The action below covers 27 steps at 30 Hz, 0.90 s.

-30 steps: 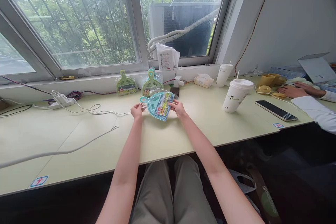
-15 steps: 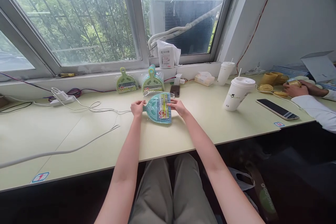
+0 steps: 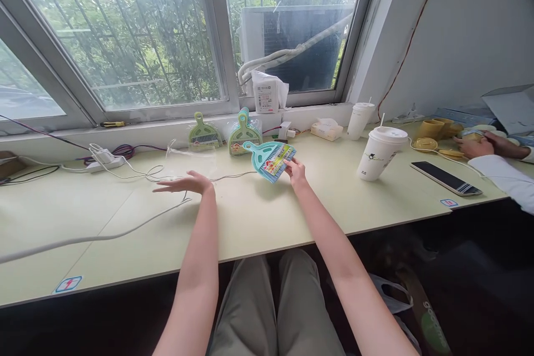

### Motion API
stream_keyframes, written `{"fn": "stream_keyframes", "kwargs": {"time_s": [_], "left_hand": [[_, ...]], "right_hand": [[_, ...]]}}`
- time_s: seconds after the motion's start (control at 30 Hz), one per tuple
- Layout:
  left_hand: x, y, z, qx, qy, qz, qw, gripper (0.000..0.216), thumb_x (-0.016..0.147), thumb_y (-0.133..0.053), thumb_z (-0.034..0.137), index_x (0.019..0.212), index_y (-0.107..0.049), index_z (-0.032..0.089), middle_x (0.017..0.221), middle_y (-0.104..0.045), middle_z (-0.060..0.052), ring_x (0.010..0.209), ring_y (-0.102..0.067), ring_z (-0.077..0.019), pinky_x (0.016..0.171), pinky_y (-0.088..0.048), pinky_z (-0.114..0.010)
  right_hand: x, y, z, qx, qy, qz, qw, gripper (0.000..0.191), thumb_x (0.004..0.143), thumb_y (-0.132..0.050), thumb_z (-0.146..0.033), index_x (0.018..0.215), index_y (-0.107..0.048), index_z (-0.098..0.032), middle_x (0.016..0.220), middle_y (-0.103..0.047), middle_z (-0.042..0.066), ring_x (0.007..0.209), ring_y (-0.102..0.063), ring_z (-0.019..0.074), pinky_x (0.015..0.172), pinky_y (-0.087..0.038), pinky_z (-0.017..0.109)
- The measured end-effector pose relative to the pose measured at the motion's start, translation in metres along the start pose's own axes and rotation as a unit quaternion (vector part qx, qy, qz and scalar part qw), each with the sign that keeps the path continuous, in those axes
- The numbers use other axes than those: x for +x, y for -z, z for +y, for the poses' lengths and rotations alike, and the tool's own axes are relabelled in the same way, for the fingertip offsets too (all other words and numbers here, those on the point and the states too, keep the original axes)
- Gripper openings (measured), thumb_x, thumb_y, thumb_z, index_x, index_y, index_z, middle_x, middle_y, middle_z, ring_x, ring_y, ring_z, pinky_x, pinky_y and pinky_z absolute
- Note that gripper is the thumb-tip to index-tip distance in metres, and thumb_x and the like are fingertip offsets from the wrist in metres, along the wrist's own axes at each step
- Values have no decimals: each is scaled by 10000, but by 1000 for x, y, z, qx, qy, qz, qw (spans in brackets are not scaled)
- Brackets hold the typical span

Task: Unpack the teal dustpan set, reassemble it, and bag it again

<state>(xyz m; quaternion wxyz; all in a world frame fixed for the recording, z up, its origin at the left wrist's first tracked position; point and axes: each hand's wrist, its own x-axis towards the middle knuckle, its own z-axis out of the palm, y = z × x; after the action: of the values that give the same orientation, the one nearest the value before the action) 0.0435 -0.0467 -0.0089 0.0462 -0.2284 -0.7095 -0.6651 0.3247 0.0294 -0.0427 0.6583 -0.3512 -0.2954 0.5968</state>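
Right hand (image 3: 295,169) pinches a teal dustpan (image 3: 269,157) (label upward); left hand (image 3: 187,183) spread flat, bare bench (image 3: 258,222) nearer.

Pale green table (image 3: 258,222) under the window. Landmark: big lidded paper cup (image 3: 379,152) with straw, standing right of centre. Black phone (image 3: 446,178) flat just right of it. Smaller cup (image 3: 359,120) and tissue pack (image 3: 326,129) behind it. Two green dustpan sets (image 3: 225,134) far left of it, leaning at the back edge. White cables (image 3: 125,200) and power strip (image 3: 102,160) further left.
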Motion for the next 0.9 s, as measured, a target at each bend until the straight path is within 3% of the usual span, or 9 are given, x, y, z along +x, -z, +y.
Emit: {"fn": "stream_keyframes", "kwargs": {"time_s": [0.07, 0.13, 0.2, 0.23, 0.3, 0.37, 0.43, 0.67, 0.9], "left_hand": [[-12, -1, 10, 20, -39, 50, 998, 748, 858, -449, 66, 1472, -23, 87, 1538, -124, -273, 1474, -78, -274, 1175, -116, -487], [-29, -11, 19, -40, -57, -33, 997, 783, 883, -442, 104, 1490, 49, 149, 1583, -8, -206, 1481, -34, -226, 1188, -125, -427], [-50, -27, 25, -142, -1, -241, 960, 656, 962, -352, 236, 1500, 22, 217, 1573, -165, -165, 1439, -241, -195, 1151, -268, -388], [-62, -35, 26, -158, 34, -318, 934, 590, 976, -327, 334, 1493, -81, 192, 1479, -361, -197, 1330, -433, -230, 1069, -394, -415], [-83, -50, 25, -163, 74, -414, 893, 510, 955, -368, 443, 1392, -354, 180, 1230, -601, -188, 1081, -626, -263, 898, -521, -443], [-97, -61, 19, -184, 121, -491, 843, 447, 923, -445, 459, 1308, -459, 232, 1182, -636, -139, 1009, -652, -253, 824, -551, -433], [-100, -66, 11, -202, 158, -495, 830, 391, 901, -494, 403, 1262, -500, 252, 1187, -636, -109, 1002, -650, -240, 805, -555, -414], [-70, -65, -4, -222, 150, -355, 896, 293, 899, -443, 324, 1081, -605, 162, 1119, -653, -123, 1006, -633, -230, 866, -510, -361], [-70, -64, 0, -269, 98, -375, 882, 325, 868, -483, 363, 1047, -633, 136, 1063, -671, -128, 960, -634, -234, 823, -504, -336]], "right_hand": [[-1, -1, 1, 15, 9, 17, 1000, 224, 674, -668, -69, 873, -629, -164, 813, -718, 13, 714, -685, 131, 777, -595, 266], [-2, -3, 2, 24, 24, 29, 999, 233, 683, -663, -78, 897, -623, -160, 829, -714, 12, 723, -685, 127, 772, -592, 255], [-4, -6, 3, 21, 37, 30, 999, 232, 693, -660, -90, 911, -616, -158, 852, -711, 17, 745, -689, 131, 778, -591, 258], [-5, -7, 3, 14, 42, 23, 999, 232, 699, -661, -97, 917, -612, -158, 867, -712, 21, 762, -692, 136, 787, -591, 264], [-6, -9, 3, -6, 46, -10, 999, 234, 715, -663, -114, 936, -605, -162, 895, -715, 29, 798, -698, 146, 813, -588, 279], [-8, -10, 2, -33, 28, -59, 997, 228, 737, -659, -117, 952, -599, -164, 908, -719, 34, 814, -704, 151, 833, -585, 288], [-9, -12, 2, -74, -16, -106, 991, 193, 763, -643, -101, 942, -594, -157, 886, -725, 42, 787, -709, 148, 822, -588, 290], [-15, -16, 1, -275, -113, -176, 939, 100, 873, -619, -208, 832, -619, -116, 691, -709, 78, 572, -683, 146, 589, -595, 255], [-10, 3, -25, -325, -165, -264, 893, 170, 781, -729, -262, 746, -686, -101, 707, -721, 88, 557, -662, 118, 527, -547, 183]]}}
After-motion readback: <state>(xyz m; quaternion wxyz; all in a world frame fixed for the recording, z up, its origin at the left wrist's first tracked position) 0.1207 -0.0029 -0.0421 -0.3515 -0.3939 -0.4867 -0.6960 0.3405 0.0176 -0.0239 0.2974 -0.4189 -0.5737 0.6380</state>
